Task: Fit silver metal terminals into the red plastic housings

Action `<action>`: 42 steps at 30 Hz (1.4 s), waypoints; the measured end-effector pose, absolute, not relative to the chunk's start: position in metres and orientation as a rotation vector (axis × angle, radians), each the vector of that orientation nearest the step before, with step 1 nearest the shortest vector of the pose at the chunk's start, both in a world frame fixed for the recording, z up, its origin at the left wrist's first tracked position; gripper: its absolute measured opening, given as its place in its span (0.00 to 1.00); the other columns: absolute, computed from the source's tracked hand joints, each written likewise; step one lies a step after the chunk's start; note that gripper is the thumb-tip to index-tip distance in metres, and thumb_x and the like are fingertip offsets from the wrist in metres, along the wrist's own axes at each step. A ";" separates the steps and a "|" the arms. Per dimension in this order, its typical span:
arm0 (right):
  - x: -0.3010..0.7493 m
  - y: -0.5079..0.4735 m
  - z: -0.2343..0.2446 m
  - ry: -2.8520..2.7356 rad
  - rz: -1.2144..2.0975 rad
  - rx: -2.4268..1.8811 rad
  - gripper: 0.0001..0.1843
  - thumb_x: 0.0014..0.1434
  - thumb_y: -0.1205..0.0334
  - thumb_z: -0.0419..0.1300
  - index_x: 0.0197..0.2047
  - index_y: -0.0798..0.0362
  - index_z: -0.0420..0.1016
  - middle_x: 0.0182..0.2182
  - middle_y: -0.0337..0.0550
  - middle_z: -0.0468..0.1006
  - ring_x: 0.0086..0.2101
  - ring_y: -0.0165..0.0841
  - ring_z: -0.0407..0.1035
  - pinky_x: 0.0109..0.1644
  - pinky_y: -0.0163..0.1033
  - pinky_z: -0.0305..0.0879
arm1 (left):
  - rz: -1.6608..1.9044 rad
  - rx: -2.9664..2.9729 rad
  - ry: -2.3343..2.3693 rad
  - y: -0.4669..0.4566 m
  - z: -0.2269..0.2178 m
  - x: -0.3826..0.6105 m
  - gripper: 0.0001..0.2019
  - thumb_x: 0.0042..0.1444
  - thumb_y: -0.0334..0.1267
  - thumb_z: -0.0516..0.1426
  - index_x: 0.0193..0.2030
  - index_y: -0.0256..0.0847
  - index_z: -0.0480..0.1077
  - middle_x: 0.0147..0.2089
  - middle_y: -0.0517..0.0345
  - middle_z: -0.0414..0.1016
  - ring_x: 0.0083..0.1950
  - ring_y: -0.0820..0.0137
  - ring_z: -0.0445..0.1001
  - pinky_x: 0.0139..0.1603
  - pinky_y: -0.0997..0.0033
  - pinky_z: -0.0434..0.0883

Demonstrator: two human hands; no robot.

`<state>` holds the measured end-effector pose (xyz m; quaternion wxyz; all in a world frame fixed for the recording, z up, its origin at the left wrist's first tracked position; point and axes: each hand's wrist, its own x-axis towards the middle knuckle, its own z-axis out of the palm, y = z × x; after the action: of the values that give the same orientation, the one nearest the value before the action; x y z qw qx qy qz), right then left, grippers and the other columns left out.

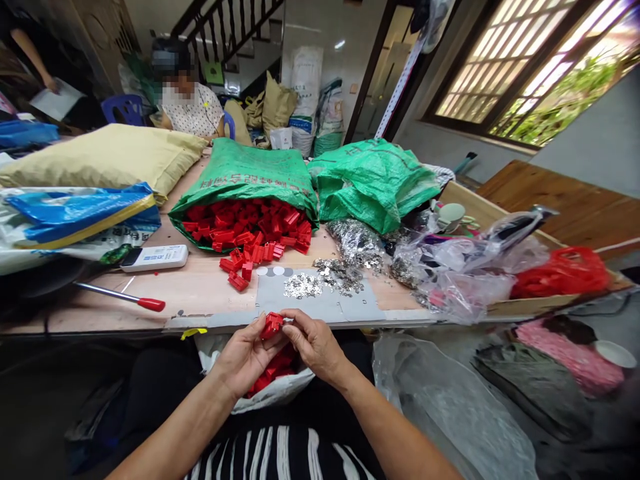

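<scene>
My left hand (245, 353) pinches a small red plastic part (272, 325) just off the table's near edge. My right hand (315, 343) meets it from the right, fingertips closed on the same part. Below the hands, a white bag on my lap (280, 393) holds more red parts. On the table ahead, a green woven sack (250, 177) spills several red parts (245, 233). A heap of small shiny metal pieces (303, 285) lies on a grey sheet (320, 303) right in front of my hands.
A second green sack (373, 180), clear plastic bags (460, 267), a red bag (560, 270), a white remote (155, 258) and a red-handled tool (125, 297) lie on the wooden table (200, 287). Yellow (105, 157) and blue (75, 213) sacks sit left. Another person (190, 107) sits at the far end.
</scene>
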<state>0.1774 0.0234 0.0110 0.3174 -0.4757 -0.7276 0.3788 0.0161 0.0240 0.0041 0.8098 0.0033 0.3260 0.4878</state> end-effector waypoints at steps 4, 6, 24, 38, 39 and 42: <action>0.178 0.025 0.005 -1.804 1.096 -1.204 0.16 0.66 0.52 0.49 0.42 0.52 0.72 0.22 0.36 0.67 0.24 0.27 0.60 0.29 0.31 0.56 | 1.000 0.158 0.678 0.023 -0.005 0.012 0.07 0.59 0.29 0.54 0.33 0.32 0.73 0.36 0.50 0.79 0.40 0.67 0.78 0.51 0.63 0.72; 0.179 0.027 0.000 -1.734 1.163 -1.186 0.18 0.66 0.51 0.47 0.36 0.53 0.72 0.21 0.35 0.63 0.22 0.26 0.56 0.27 0.31 0.53 | 0.952 0.343 0.671 0.022 -0.011 0.009 0.04 0.56 0.32 0.58 0.31 0.35 0.71 0.34 0.54 0.78 0.39 0.69 0.77 0.50 0.64 0.71; 0.206 0.025 -0.020 -1.585 1.259 -1.288 0.20 0.64 0.47 0.49 0.40 0.54 0.73 0.20 0.33 0.63 0.23 0.26 0.58 0.28 0.31 0.55 | 1.287 1.929 1.850 0.098 -0.025 -0.041 0.22 0.50 0.44 0.58 0.51 0.37 0.66 0.52 0.43 0.70 0.50 0.56 0.70 0.48 0.57 0.68; 0.306 0.052 -0.015 -1.633 0.196 -2.118 0.09 0.58 0.63 0.56 0.42 0.52 0.73 0.40 0.44 0.77 0.40 0.35 0.71 0.43 0.36 0.62 | 0.918 1.962 2.125 0.114 -0.038 -0.054 0.27 0.49 0.46 0.57 0.54 0.34 0.64 0.47 0.41 0.74 0.51 0.50 0.71 0.52 0.52 0.65; 0.306 0.054 -0.015 -1.654 0.189 -2.116 0.09 0.58 0.63 0.56 0.42 0.51 0.73 0.40 0.44 0.77 0.40 0.35 0.71 0.43 0.36 0.62 | 0.985 1.902 2.132 0.110 -0.038 -0.054 0.29 0.48 0.46 0.58 0.56 0.34 0.63 0.48 0.41 0.73 0.51 0.50 0.70 0.53 0.50 0.65; 0.300 0.061 -0.014 -1.703 0.149 -2.114 0.09 0.59 0.62 0.56 0.42 0.51 0.74 0.39 0.44 0.77 0.39 0.35 0.70 0.40 0.36 0.61 | 1.181 1.623 1.985 0.096 -0.036 -0.052 0.33 0.46 0.47 0.60 0.58 0.37 0.61 0.51 0.42 0.69 0.49 0.53 0.72 0.50 0.50 0.68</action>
<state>0.3001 0.0613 -0.0145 0.2097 -0.7603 -0.6125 0.0537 -0.0521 0.0960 -0.0356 0.1587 0.5676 0.6944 0.4130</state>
